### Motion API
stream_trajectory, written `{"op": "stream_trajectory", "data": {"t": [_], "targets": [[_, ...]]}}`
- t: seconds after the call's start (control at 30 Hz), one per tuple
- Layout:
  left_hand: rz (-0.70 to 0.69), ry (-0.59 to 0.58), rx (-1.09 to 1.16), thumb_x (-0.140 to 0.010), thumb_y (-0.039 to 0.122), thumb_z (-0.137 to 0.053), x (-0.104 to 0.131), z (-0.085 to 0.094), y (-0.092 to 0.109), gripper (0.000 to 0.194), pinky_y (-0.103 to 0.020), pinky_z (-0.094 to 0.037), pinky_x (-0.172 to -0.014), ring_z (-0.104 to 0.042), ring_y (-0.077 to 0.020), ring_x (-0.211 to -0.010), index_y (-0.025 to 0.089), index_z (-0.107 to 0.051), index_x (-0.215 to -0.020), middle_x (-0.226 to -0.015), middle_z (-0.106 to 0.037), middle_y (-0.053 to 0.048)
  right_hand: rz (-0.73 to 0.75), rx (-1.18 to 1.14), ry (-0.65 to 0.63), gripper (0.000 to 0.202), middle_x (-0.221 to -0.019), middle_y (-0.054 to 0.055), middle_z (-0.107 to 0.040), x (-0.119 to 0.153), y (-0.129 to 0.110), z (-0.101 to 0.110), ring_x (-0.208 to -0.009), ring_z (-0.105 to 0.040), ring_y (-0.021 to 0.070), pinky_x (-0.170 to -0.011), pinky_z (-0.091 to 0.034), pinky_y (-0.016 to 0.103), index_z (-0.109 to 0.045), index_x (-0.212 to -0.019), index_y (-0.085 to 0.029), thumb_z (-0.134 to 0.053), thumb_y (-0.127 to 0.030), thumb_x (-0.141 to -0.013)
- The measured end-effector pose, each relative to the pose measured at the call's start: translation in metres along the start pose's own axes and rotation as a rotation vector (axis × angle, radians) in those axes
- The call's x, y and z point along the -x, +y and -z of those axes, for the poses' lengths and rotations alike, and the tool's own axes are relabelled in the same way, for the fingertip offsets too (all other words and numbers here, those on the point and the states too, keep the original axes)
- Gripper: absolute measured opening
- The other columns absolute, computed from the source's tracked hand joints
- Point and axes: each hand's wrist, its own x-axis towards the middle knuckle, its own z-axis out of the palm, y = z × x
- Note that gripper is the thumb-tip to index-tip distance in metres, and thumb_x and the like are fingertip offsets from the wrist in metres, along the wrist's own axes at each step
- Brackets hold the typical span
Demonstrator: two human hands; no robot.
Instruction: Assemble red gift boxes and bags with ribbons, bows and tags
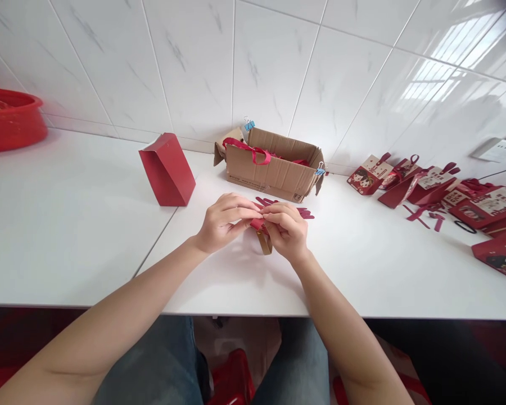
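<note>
My left hand (226,220) and my right hand (287,229) meet at the middle of the white table, fingertips pinched together on a red ribbon (257,224). Below the ribbon, between the hands, a gold-coloured strip (264,243) hangs down; how it joins the ribbon is hidden by the fingers. Just behind my hands lie several dark red ribbon strips (306,214), partly covered by my right hand. Both hands are closed, thumbs against forefingers.
Behind stands a cardboard box (270,169) with red ribbons and blue clips. A red paper box (168,171) is upright at left, with a red basin (14,124) farther left. Decorated red boxes (432,185) with ribbons lie at right, near a white socket (495,150).
</note>
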Motion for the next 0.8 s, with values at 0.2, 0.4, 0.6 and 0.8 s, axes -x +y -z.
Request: {"op": "stream_trajectory", "data": {"t": [0.2, 0.4, 0.6, 0.8], "targets": [[0.068, -0.004, -0.113, -0.083, 0.035, -0.066, 0.007, -0.007, -0.009, 0.041, -0.042, -0.049, -0.091, -0.058, -0.0240, -0.109, 0.027, -0.056, -0.121, -0.118, -0.062, -0.010, -0.201, -0.094, 0.046, 0.011, -0.083, 0.003, -0.071, 0.001, 0.002, 0.003, -0.079, -0.067, 0.0177, -0.070, -0.053, 0.034, -0.060, -0.080, -0.022, -0.059, -0.012, -0.082], [0.326, -0.154, -0.129, -0.085, 0.047, -0.059, 0.038, -0.024, -0.042, 0.075, -0.052, -0.041, -0.100, -0.039, -0.0319, -0.128, 0.023, -0.022, -0.145, -0.140, -0.039, -0.019, -0.594, -0.078, 0.389, 0.020, -0.062, -0.005, -0.054, -0.010, 0.029, 0.026, -0.050, -0.049, 0.0080, -0.046, -0.040, 0.022, -0.056, -0.072, -0.019, -0.073, -0.029, -0.072], [0.649, -0.346, -0.055, -0.085, 0.048, -0.055, 0.056, -0.034, -0.061, 0.081, -0.057, -0.034, -0.103, -0.037, -0.0340, -0.127, 0.027, -0.008, -0.148, -0.145, -0.028, -0.017, -0.601, 0.244, 0.668, 0.030, -0.071, -0.002, -0.055, -0.019, 0.064, 0.094, -0.064, -0.056, 0.0123, -0.061, -0.050, 0.027, -0.051, -0.076, -0.020, -0.073, -0.040, -0.070], [0.710, -0.417, -0.045, -0.086, 0.044, -0.053, 0.050, -0.035, -0.058, 0.071, -0.059, -0.027, -0.107, -0.033, -0.0349, -0.130, 0.027, -0.018, -0.145, -0.144, -0.030, -0.015, -0.865, 0.632, 0.566, 0.030, -0.085, 0.006, -0.060, 0.026, 0.100, 0.158, -0.082, -0.060, 0.0218, -0.083, -0.052, 0.042, -0.055, -0.084, -0.018, -0.068, -0.041, -0.070]]}}
